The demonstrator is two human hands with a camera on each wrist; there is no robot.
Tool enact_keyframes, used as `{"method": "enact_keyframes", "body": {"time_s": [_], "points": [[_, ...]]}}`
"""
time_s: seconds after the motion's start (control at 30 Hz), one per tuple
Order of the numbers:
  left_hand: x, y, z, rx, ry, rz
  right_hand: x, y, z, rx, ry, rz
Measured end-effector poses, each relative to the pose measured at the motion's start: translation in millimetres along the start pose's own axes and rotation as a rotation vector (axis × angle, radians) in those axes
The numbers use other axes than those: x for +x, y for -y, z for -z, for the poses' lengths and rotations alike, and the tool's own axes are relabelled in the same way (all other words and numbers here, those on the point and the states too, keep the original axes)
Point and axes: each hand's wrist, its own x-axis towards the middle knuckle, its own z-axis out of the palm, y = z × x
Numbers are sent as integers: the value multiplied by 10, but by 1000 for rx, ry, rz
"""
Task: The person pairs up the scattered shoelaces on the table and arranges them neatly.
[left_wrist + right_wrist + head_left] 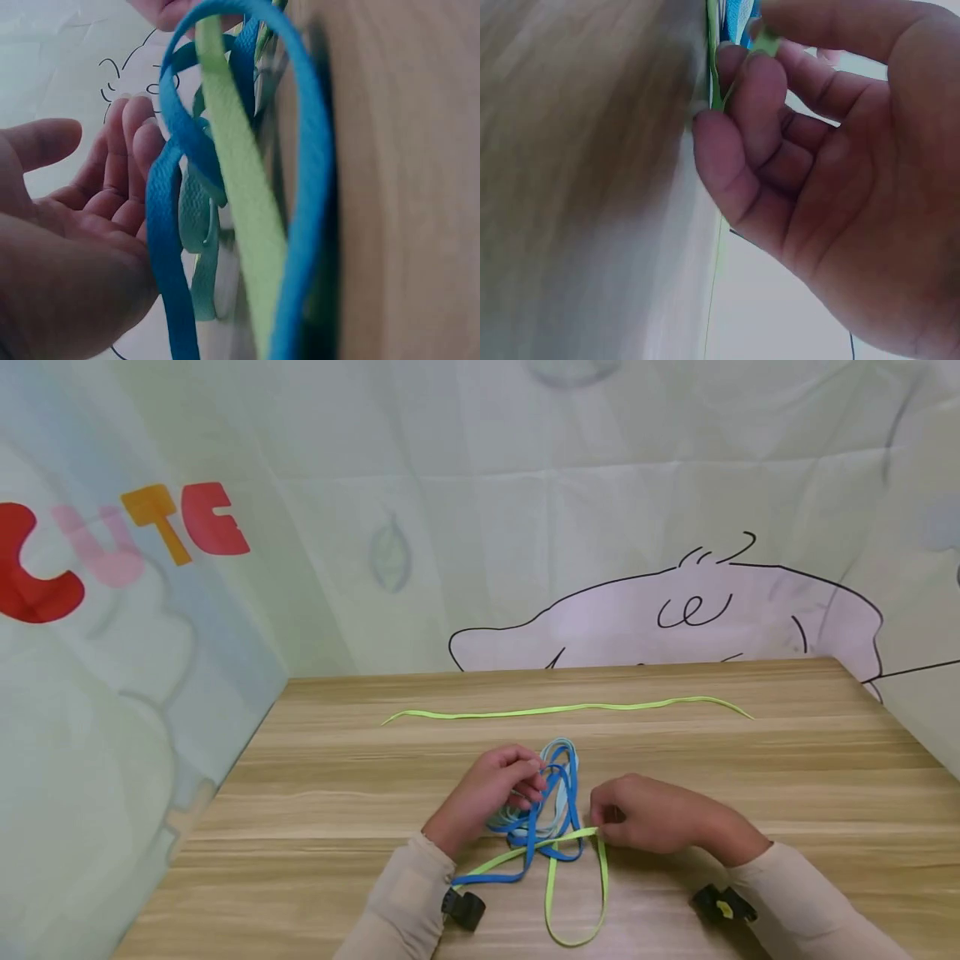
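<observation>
A tangle of flat laces lies on the wooden table between my hands: a blue lace (491, 878), a pale blue lace (560, 806) and a yellow-green lace (603, 877). My right hand (652, 814) pinches the yellow-green one between thumb and index finger at the right side of the tangle; its loop hangs toward the near edge. Over the left side of the pile is my left hand (491, 785). In the left wrist view its fingers (116, 161) are loosely bent and the thumb stands apart, gripping nothing, with a blue loop beside them.
A second yellow-green lace (517, 713) stretches nearly straight across the far part of the wooden table (315, 793). Behind the table hangs a printed cloth (337, 510). Black wrist devices sit at both sleeves.
</observation>
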Motion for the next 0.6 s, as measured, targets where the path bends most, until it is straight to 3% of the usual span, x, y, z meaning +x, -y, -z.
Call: {"method": "enact_keyframes", "body": {"time_s": [0.4,0.6], "points": [[16,17,-10,27,58,11,-25,5,41,145,-61,29],[3,1,9,58,170,-7,-36,-28,63,345,-119,51]]}}
